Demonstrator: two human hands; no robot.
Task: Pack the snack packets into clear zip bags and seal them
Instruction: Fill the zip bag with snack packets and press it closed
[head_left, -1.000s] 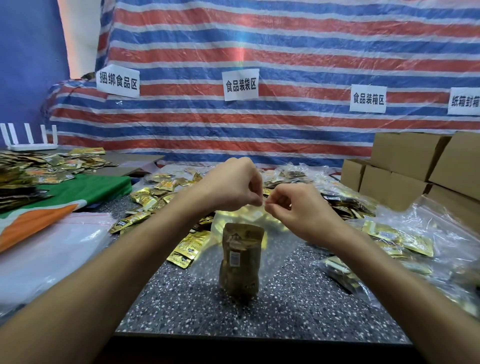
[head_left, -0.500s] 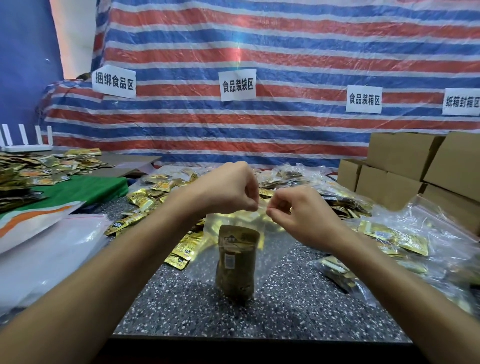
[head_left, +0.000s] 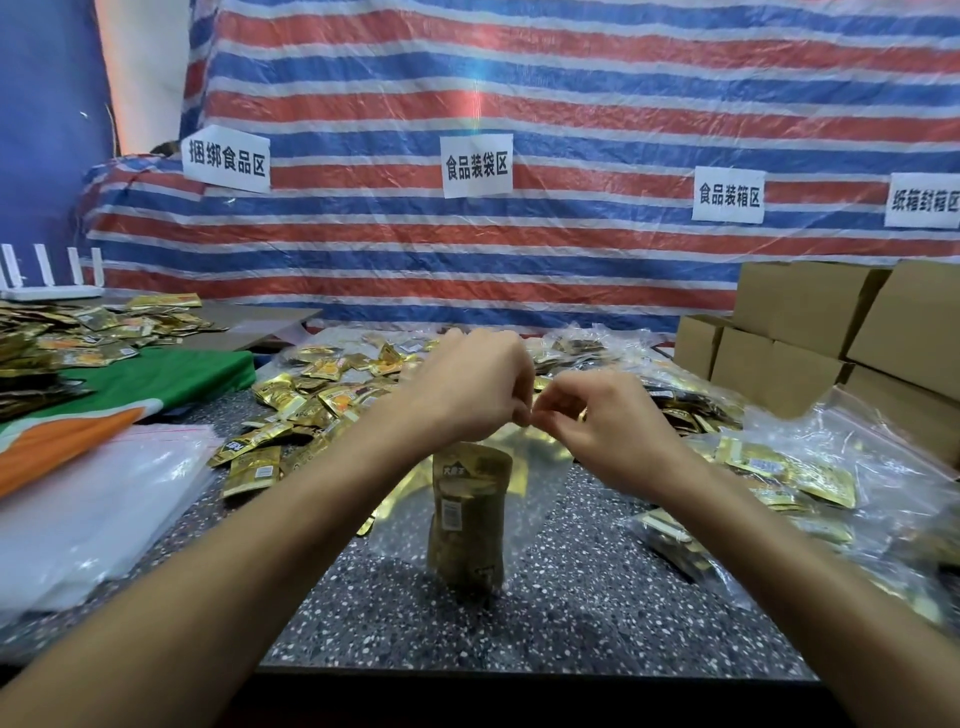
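Zip bag (head_left: 540, 499), clear and almost see-through, stands upright at the middle of the speckled tabletop (head_left: 571, 623), hanging from both hands. The left hand (head_left: 467, 387) and the right hand (head_left: 610, 423) meet knuckle to knuckle at its top edge, with the fingers curled in and pinching the strip there. The strip itself seems hidden behind the fingers, so whether it is pressed closed cannot be told. Inside the bag, brownish-gold snack packets (head_left: 470, 519) stand on end, their foot touching the tabletop. Seen from the bag, loose packets (head_left: 311, 400) lie heaped at ten o'clock, a pile of empty bags (head_left: 93, 509) sits at nine o'clock, filled bags (head_left: 831, 478) lie at three o'clock, and cardboard boxes (head_left: 810, 322) are stacked at two o'clock. A striped tarp (head_left: 519, 78) bearing white paper signs (head_left: 478, 166) hangs at twelve o'clock.
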